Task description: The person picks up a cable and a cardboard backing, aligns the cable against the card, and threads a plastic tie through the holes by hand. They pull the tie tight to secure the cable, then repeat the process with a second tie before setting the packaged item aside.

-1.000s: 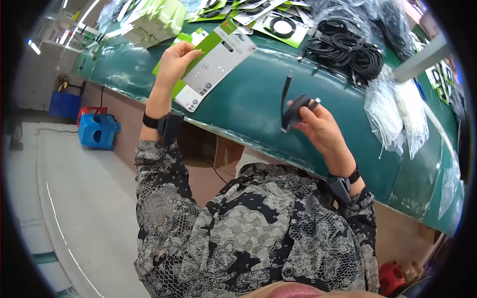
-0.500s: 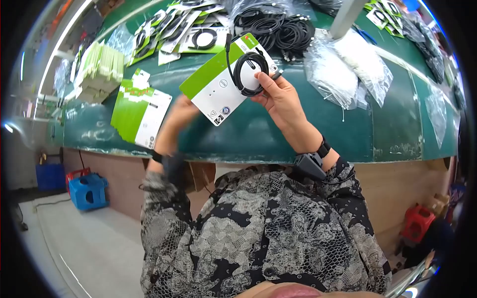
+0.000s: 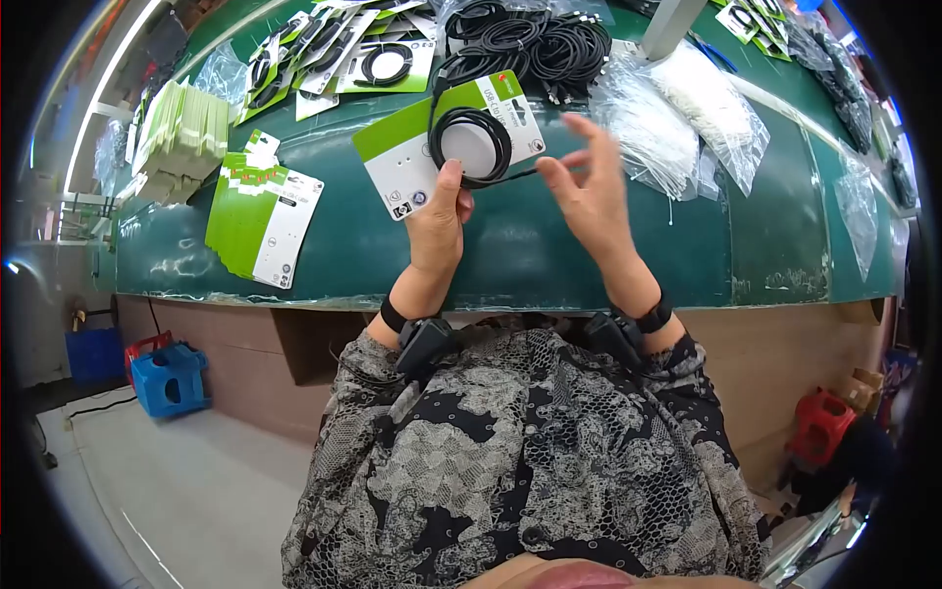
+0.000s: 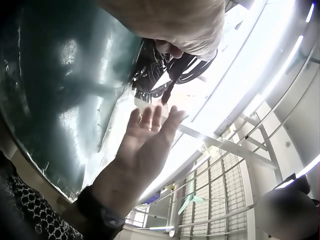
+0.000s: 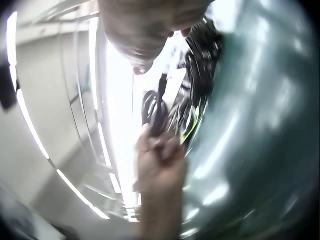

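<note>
My left hand (image 3: 439, 224) pinches a coiled black USB cable (image 3: 502, 145) against a green-and-white packaging card (image 3: 397, 169), thumb across the bottom of the coil. One cable end sticks up past the card's top edge; the other runs right, toward my right hand. That right hand (image 3: 599, 191) is raised beside the card with its fingers spread, the thumb close to the cable's tip. In the left wrist view the right hand (image 4: 142, 155) has extended fingers near a cable plug (image 4: 166, 95). The right wrist view shows the left hand (image 5: 162, 162) gripping the coil, blurred.
A fanned stack of cards (image 3: 250, 231) lies on the green table (image 3: 392, 270) at left, beside a taller card pile (image 3: 182, 137). Behind are carded cables (image 3: 388, 64), a heap of black cables (image 3: 520, 44) and bags of white ties (image 3: 653, 128). A post (image 3: 672, 29) rises at the back.
The left hand brought one card from the stack, which now lies at left. The right hand set the coil on the card; the left now pinches both, and the right has let go.
</note>
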